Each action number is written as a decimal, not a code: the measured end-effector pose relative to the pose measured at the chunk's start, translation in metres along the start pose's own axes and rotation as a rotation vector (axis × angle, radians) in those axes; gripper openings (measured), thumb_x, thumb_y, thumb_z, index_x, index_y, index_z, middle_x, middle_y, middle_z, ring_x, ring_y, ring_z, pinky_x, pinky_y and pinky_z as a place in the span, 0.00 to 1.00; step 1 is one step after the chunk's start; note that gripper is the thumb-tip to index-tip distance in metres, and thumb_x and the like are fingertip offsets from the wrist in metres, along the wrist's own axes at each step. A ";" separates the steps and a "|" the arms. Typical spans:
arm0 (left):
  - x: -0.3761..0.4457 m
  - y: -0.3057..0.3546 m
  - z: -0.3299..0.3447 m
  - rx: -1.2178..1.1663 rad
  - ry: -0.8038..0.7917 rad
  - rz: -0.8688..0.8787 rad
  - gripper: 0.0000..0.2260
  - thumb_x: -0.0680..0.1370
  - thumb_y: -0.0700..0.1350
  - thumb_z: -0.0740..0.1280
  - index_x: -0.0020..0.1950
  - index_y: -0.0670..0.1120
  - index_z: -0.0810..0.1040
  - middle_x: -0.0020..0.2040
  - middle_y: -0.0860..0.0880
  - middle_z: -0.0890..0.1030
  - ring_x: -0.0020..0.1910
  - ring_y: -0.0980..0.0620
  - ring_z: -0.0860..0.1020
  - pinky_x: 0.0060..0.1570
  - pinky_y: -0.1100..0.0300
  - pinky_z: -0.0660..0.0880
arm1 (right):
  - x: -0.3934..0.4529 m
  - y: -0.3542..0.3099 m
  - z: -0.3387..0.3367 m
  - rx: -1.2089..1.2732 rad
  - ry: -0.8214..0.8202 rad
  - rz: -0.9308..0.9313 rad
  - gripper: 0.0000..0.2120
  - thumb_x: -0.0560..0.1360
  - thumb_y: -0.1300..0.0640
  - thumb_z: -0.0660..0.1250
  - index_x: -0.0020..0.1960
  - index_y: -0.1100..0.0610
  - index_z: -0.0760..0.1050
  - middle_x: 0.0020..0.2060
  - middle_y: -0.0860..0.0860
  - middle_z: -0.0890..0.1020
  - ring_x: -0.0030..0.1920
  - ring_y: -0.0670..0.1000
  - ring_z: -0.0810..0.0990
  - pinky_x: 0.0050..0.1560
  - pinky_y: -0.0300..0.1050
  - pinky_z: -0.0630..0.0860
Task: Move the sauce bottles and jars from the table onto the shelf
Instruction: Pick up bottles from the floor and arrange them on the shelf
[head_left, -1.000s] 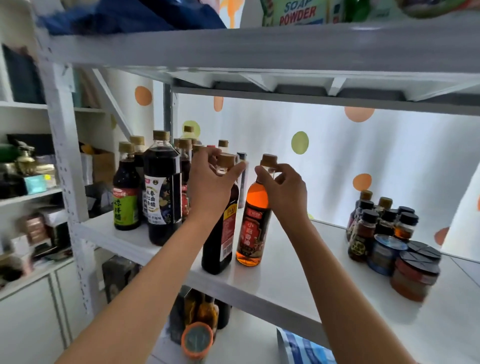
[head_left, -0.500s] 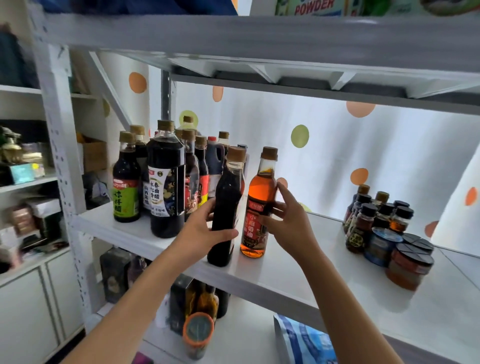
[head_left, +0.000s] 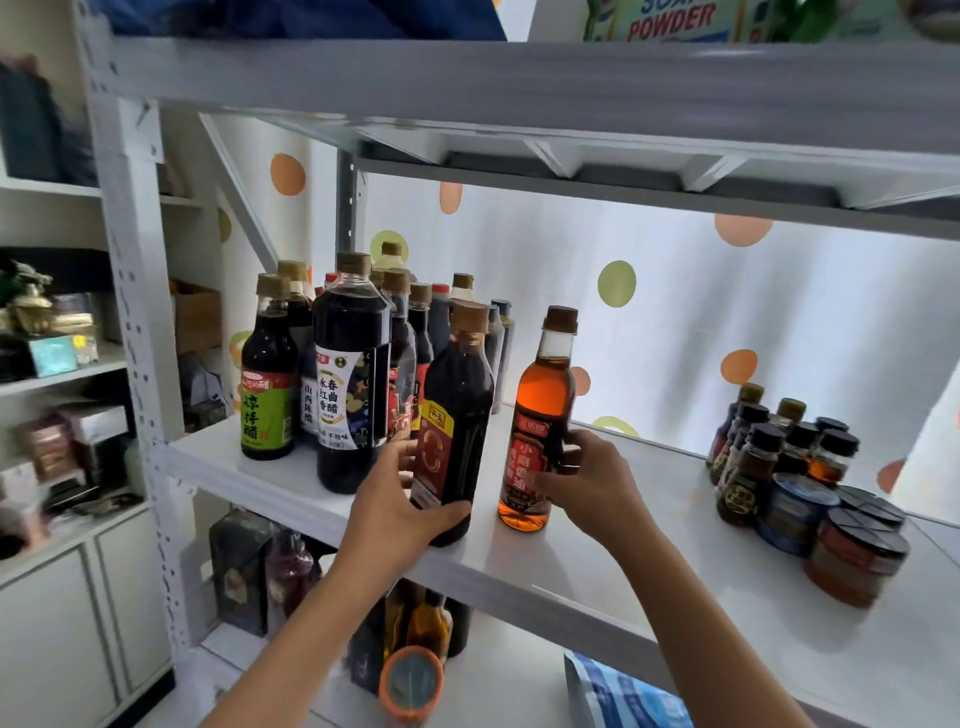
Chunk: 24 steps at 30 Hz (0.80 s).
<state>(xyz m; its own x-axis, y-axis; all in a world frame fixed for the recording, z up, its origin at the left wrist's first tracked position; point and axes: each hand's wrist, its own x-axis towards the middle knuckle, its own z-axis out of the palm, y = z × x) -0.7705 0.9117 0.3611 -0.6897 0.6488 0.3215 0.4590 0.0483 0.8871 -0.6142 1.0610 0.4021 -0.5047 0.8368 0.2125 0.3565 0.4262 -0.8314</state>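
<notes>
Two bottles stand near the front of the white shelf. My left hand grips the lower body of a dark sauce bottle with a red label and tan cap. To its right stands an amber oil bottle with a brown cap; my right hand holds it around the label. Both bottles are upright, a small gap between them.
A cluster of dark bottles fills the shelf's left end. Small bottles and jars sit at the right. The upper shelf beam hangs close overhead. More bottles stand on the lower shelf.
Both hands slid down from the bottle caps to the lower bodies. The dark bottle has shifted slightly left and back, toward the cluster.
</notes>
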 end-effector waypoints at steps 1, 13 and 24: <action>-0.003 0.000 0.000 -0.022 0.032 0.005 0.32 0.65 0.49 0.80 0.61 0.57 0.66 0.51 0.65 0.72 0.50 0.64 0.73 0.45 0.69 0.70 | 0.005 0.000 0.003 -0.001 -0.005 -0.001 0.28 0.68 0.60 0.76 0.66 0.53 0.73 0.48 0.49 0.83 0.47 0.50 0.83 0.50 0.53 0.83; 0.005 -0.007 0.020 0.105 0.328 0.038 0.31 0.69 0.52 0.77 0.67 0.51 0.67 0.58 0.55 0.74 0.58 0.55 0.74 0.53 0.63 0.69 | 0.078 -0.017 0.060 -0.012 0.030 -0.096 0.21 0.72 0.59 0.72 0.63 0.57 0.72 0.49 0.50 0.83 0.48 0.50 0.82 0.38 0.37 0.74; 0.015 -0.011 0.027 0.296 0.348 0.073 0.35 0.71 0.58 0.73 0.72 0.47 0.64 0.63 0.52 0.70 0.62 0.52 0.72 0.59 0.56 0.75 | 0.112 -0.019 0.084 0.078 0.027 -0.070 0.18 0.69 0.59 0.74 0.56 0.56 0.74 0.46 0.51 0.83 0.45 0.52 0.83 0.44 0.46 0.80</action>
<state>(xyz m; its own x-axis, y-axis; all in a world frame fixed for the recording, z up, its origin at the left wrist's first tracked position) -0.7711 0.9415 0.3472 -0.7731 0.3678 0.5167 0.6188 0.2591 0.7416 -0.7439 1.1181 0.3986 -0.5042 0.8154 0.2846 0.2580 0.4567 -0.8514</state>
